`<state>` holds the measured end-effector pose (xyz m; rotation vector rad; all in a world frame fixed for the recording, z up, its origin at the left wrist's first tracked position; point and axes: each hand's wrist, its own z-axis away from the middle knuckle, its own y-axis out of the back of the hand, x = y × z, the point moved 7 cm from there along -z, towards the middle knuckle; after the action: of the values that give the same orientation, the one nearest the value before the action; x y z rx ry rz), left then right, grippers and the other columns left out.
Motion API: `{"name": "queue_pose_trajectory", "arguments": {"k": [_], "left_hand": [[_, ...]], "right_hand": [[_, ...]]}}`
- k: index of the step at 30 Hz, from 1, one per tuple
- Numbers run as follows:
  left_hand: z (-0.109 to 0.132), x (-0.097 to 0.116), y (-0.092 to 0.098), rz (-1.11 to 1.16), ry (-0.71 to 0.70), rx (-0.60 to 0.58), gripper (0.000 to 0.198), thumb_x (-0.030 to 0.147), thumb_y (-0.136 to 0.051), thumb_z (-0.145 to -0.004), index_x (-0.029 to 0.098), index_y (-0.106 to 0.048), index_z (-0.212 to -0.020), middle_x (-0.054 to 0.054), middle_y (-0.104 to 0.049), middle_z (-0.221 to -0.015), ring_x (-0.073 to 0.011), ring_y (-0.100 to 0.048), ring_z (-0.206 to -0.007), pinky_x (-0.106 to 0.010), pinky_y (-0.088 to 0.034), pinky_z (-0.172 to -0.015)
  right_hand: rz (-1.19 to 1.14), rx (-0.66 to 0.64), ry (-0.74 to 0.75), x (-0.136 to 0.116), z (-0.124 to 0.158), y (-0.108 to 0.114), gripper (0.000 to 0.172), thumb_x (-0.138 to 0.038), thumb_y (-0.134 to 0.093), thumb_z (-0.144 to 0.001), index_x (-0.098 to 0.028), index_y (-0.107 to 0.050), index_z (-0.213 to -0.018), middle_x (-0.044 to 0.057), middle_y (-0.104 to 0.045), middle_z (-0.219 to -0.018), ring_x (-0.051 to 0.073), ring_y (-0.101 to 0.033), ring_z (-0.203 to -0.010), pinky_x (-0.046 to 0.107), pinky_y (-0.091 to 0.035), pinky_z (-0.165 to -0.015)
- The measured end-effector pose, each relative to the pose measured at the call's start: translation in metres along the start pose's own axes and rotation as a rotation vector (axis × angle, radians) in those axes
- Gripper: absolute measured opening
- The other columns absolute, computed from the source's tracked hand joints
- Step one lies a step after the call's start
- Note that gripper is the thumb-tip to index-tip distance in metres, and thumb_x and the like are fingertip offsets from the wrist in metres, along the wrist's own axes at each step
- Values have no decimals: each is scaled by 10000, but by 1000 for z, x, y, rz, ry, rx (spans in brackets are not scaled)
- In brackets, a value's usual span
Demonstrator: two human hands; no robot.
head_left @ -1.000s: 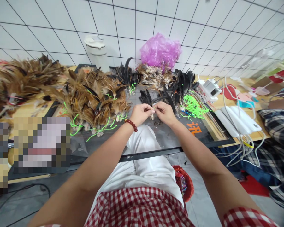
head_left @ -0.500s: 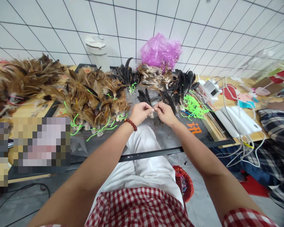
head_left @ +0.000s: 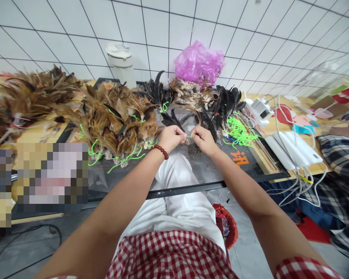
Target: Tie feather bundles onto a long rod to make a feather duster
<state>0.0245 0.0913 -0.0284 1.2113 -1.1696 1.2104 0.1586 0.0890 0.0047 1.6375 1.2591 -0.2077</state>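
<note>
My left hand [head_left: 171, 137] and my right hand [head_left: 203, 138] meet over the dark glass tabletop [head_left: 209, 170], both pinched on a thin green string [head_left: 189, 136] stretched between them. A small bunch of black feathers [head_left: 174, 119] stands up just behind my fingers, tied by that string as far as I can see. A red bead bracelet [head_left: 161, 151] circles my left wrist.
Brown feather bundles [head_left: 116, 120] with green ties lie left of my hands, more brown feathers [head_left: 26, 97] far left. Black feathers [head_left: 227, 100] and loose green strings [head_left: 238, 131] lie to the right. A pink plastic bag [head_left: 199, 62], a white jar [head_left: 120, 64], white chargers with cables [head_left: 291, 147] and another person's plaid sleeve [head_left: 337, 155] surround the spot.
My hands have drawn slightly apart and moved a little away from me, so the green string now shows taut between them. The black feather bunch has shifted left.
</note>
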Motion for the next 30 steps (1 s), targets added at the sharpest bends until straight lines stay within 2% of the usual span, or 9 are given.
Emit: {"name": "queue_pose_trajectory", "arguments": {"k": [5, 9, 11, 13, 15, 17, 19, 25, 30], "left_hand": [[4, 8, -4, -59, -59, -15, 139, 102, -677, -566, 140, -550, -611, 11, -586, -553, -89, -531, -505, -216, -432, -503], [6, 14, -6, -185, -190, -37, 124, 99, -641, -581, 150, -549, -646, 11, -585, -608, -92, -527, -564, -209, -424, -544], [7, 17, -7, -300, -271, -46, 95, 104, -600, -611, 160, -559, -678, 8, -595, -636, -96, -527, -578, -211, -422, -558], [9, 19, -9, -406, -344, -65, 108, 105, -564, -635, 171, -570, -721, 6, -605, -663, -97, -529, -582, -211, -419, -566], [11, 20, -11, -461, -392, -97, 149, 98, -545, -642, 181, -566, -764, 9, -610, -681, -98, -535, -585, -210, -420, -572], [14, 21, -13, -487, -425, -127, 189, 86, -539, -639, 190, -554, -796, 13, -614, -695, -101, -547, -597, -210, -425, -585], [15, 23, -15, -514, -445, -143, 218, 79, -539, -637, 198, -547, -820, 16, -619, -705, -105, -558, -610, -211, -432, -597], [15, 25, -8, -558, -430, -54, 277, 90, -546, -664, 211, -546, -913, 4, -648, -745, -121, -593, -652, -220, -451, -631], [17, 27, -10, -607, -442, -46, 266, 91, -531, -689, 216, -549, -923, -4, -661, -751, -131, -600, -659, -224, -446, -632]], "right_hand": [[-1, -34, -2, -3, 1, -1, 111, -152, -441, -685, -195, -454, -584, 3, -510, -603, 130, -467, -587, 264, -369, -594], [-28, -95, 20, -6, 3, -5, 126, -147, -453, -674, -184, -470, -555, -4, -509, -572, 122, -469, -566, 258, -376, -589], [-28, -61, -12, -3, 2, -3, 117, -148, -477, -698, -177, -519, -592, -3, -537, -598, 120, -481, -577, 255, -388, -595], [-15, 17, -33, 0, 1, 1, 109, -158, -494, -742, -175, -592, -698, 13, -591, -686, 132, -519, -640, 264, -419, -637], [-15, 59, 15, -1, -1, 2, 155, -163, -493, -784, -182, -637, -839, 47, -633, -841, 159, -568, -790, 294, -452, -739], [-34, 27, 99, -4, -2, -3, 207, -150, -470, -814, -193, -646, -915, 75, -632, -979, 179, -572, -946, 331, -451, -848], [-58, -27, 143, -4, -2, -8, 226, -137, -444, -835, -198, -647, -912, 83, -627, -1024, 182, -568, -997, 349, -444, -895], [-23, -31, 72, 11, -4, -12, 120, -155, -534, -799, -191, -647, -787, 57, -640, -870, 173, -591, -840, 326, -467, -800], [-30, -56, 44, 18, -6, -13, 108, -140, -557, -775, -184, -647, -733, 42, -641, -792, 164, -588, -775, 307, -458, -745]]}}
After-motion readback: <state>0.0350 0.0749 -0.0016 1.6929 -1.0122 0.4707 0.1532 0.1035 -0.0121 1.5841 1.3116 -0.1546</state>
